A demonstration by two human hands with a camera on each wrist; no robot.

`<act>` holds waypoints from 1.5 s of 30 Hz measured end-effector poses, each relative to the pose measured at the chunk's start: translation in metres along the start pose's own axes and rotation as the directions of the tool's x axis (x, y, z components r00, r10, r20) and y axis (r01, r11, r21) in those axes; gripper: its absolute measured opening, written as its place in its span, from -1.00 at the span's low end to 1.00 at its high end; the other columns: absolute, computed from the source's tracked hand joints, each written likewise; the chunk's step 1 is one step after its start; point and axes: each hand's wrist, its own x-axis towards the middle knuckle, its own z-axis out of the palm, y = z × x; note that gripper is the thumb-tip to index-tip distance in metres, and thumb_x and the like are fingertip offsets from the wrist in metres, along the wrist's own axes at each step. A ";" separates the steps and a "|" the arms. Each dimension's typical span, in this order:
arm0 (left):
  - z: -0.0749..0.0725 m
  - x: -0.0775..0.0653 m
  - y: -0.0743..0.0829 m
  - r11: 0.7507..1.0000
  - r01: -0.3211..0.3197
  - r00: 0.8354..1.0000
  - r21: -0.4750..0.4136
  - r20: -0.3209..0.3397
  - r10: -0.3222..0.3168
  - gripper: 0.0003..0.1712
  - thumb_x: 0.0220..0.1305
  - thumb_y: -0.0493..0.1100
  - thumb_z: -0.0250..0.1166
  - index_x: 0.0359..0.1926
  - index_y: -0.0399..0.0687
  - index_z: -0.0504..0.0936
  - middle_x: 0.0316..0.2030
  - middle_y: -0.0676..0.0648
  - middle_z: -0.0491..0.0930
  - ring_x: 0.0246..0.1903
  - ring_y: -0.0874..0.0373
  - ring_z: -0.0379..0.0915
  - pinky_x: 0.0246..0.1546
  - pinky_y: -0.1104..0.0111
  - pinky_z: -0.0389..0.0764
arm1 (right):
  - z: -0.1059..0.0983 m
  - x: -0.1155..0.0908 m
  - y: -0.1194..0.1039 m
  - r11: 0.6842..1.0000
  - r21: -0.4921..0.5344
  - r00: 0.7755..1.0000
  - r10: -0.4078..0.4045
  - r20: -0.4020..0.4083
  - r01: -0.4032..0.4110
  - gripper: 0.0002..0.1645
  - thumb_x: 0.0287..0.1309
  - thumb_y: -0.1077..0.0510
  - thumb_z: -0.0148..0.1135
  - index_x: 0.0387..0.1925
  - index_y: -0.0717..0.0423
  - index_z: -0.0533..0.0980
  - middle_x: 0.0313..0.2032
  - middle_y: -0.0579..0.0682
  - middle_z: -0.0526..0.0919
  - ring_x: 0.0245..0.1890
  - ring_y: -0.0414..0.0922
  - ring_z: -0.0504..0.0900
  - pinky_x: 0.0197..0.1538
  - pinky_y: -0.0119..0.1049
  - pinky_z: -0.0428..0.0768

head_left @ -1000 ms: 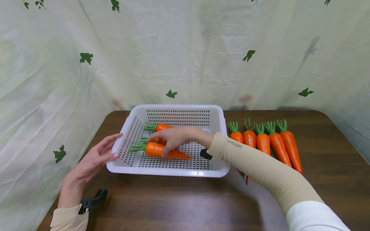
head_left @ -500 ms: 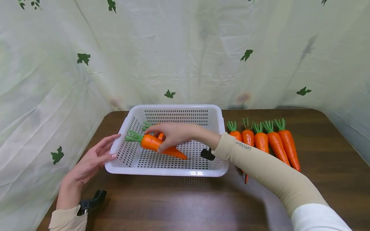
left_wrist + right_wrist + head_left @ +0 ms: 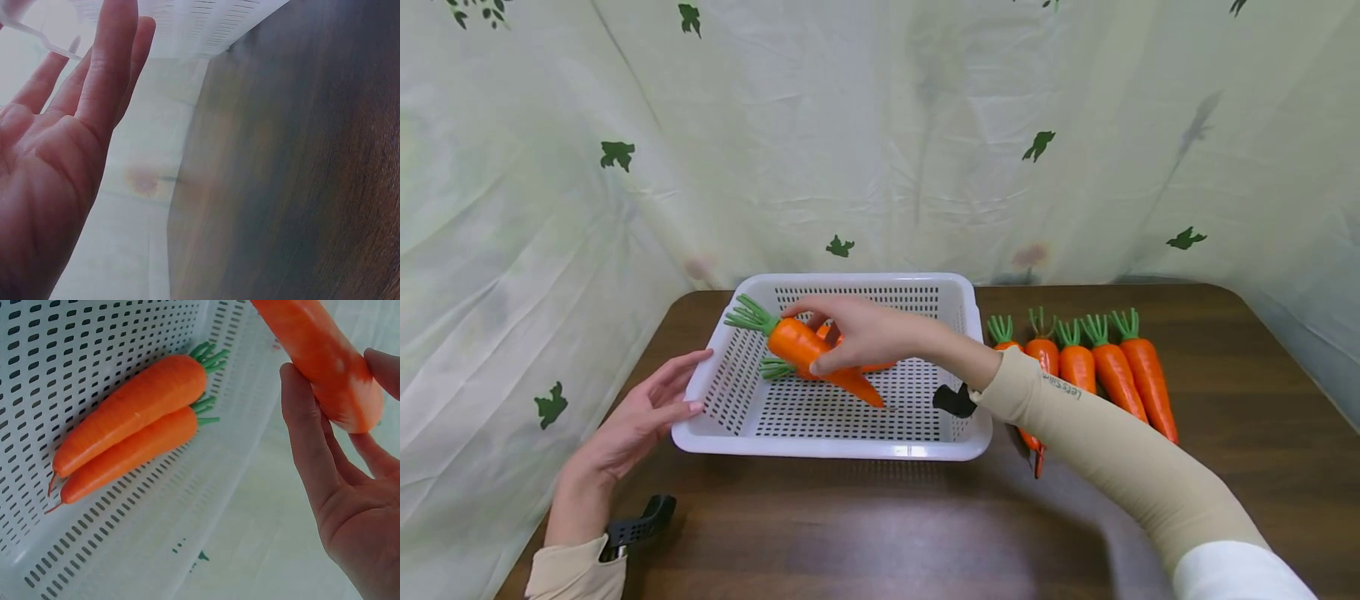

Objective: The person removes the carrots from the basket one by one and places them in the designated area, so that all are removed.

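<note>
A white perforated plastic basket stands on the table. My right hand pinches an orange carrot with a green stub top between thumb and fingers. That carrot is tilted, tip low to the right, and raised inside the basket. Beneath it, two carrots lie side by side on the basket floor, a larger carrot and a slimmer carrot in the right wrist view; my right hand partly covers them in the head view. My left hand touches the basket's left rim with extended fingers.
Several more carrots lie in a row on the brown wooden table, right of the basket; my right forearm hides part of them. A pale curtain with leaf prints hangs behind the table.
My right hand has gripped the nearest carrot in the basket and lifted it up and away from me, tilting it. The left hand stays at the rim.
</note>
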 end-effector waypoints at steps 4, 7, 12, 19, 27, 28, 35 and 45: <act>0.000 0.000 0.000 1.000 -0.003 1.000 -0.001 0.002 0.003 -0.25 0.40 -0.26 0.14 0.51 0.26 0.12 0.41 -0.01 0.13 0.18 0.20 0.38 -0.04 0.12 0.61 | -0.005 -0.008 -0.003 1.000 0.021 0.999 -0.009 -0.043 0.010 -0.27 0.14 0.20 0.33 0.32 -0.10 0.29 0.08 -0.06 0.50 -0.06 -0.09 0.58 -0.12 -0.26 0.64; 0.000 0.000 0.000 1.000 -0.008 1.000 -0.005 0.004 0.008 -0.25 0.40 -0.26 0.13 0.51 0.26 0.12 0.41 -0.01 0.14 0.18 0.19 0.38 -0.04 0.12 0.61 | -0.007 -0.013 -0.005 0.999 0.023 0.997 -0.031 -0.065 0.032 -0.27 0.14 0.22 0.33 0.33 -0.07 0.28 0.10 -0.03 0.51 -0.06 -0.12 0.60 -0.12 -0.26 0.64; 0.000 0.000 0.000 1.000 -0.015 1.000 -0.013 0.008 0.015 -0.25 0.40 -0.27 0.13 0.51 0.25 0.12 0.40 -0.01 0.15 0.18 0.18 0.39 -0.04 0.11 0.61 | -0.011 -0.021 -0.006 1.000 -0.008 0.994 -0.017 -0.106 0.016 -0.24 0.15 0.19 0.34 0.35 -0.13 0.27 0.13 -0.04 0.50 -0.04 -0.14 0.58 -0.15 -0.25 0.64; 0.001 0.000 0.001 1.000 -0.007 1.000 -0.019 0.008 0.008 -0.26 0.40 -0.26 0.13 0.51 0.24 0.12 0.40 0.00 0.17 0.18 0.18 0.39 -0.04 0.11 0.61 | -0.015 -0.034 -0.011 0.999 -0.031 0.984 -0.031 -0.176 0.026 -0.22 0.16 0.13 0.35 0.36 -0.19 0.25 0.13 -0.10 0.51 -0.04 -0.18 0.55 -0.16 -0.24 0.64; 0.001 0.000 0.001 1.000 -0.007 1.000 -0.027 0.008 0.008 -0.25 0.40 -0.26 0.13 0.51 0.24 0.12 0.39 0.00 0.18 0.17 0.17 0.41 -0.04 0.09 0.60 | -0.022 -0.047 -0.019 0.995 -0.051 0.973 -0.092 -0.212 0.083 -0.22 0.16 0.15 0.34 0.37 -0.18 0.24 0.12 -0.11 0.51 -0.04 -0.18 0.57 -0.16 -0.23 0.64; 0.001 0.000 0.001 1.000 -0.010 1.000 -0.027 0.009 0.010 -0.25 0.40 -0.27 0.13 0.51 0.23 0.12 0.39 0.00 0.19 0.17 0.17 0.41 -0.04 0.09 0.60 | -0.024 -0.049 -0.020 0.995 -0.041 0.972 -0.096 -0.215 0.090 -0.22 0.16 0.15 0.35 0.37 -0.17 0.24 0.12 -0.11 0.51 -0.04 -0.17 0.57 -0.16 -0.22 0.65; 0.001 0.000 0.002 1.000 -0.003 1.000 -0.026 -0.001 0.003 -0.26 0.40 -0.26 0.14 0.51 0.24 0.13 0.39 0.01 0.19 0.16 0.18 0.42 -0.05 0.11 0.61 | -0.033 -0.064 -0.021 0.996 -0.039 0.967 -0.082 -0.240 0.074 -0.21 0.18 0.09 0.36 0.38 -0.17 0.23 0.13 -0.12 0.49 -0.02 -0.18 0.57 -0.08 -0.18 0.61; 0.001 0.000 0.000 1.000 -0.001 1.000 -0.012 -0.008 0.001 -0.26 0.40 -0.26 0.15 0.50 0.25 0.13 0.40 0.01 0.18 0.16 0.19 0.42 -0.05 0.09 0.61 | -0.045 -0.086 -0.011 0.996 -0.082 0.959 -0.054 -0.277 0.032 -0.19 0.19 0.07 0.38 0.40 -0.17 0.22 0.14 -0.16 0.49 0.02 -0.17 0.55 -0.05 -0.15 0.60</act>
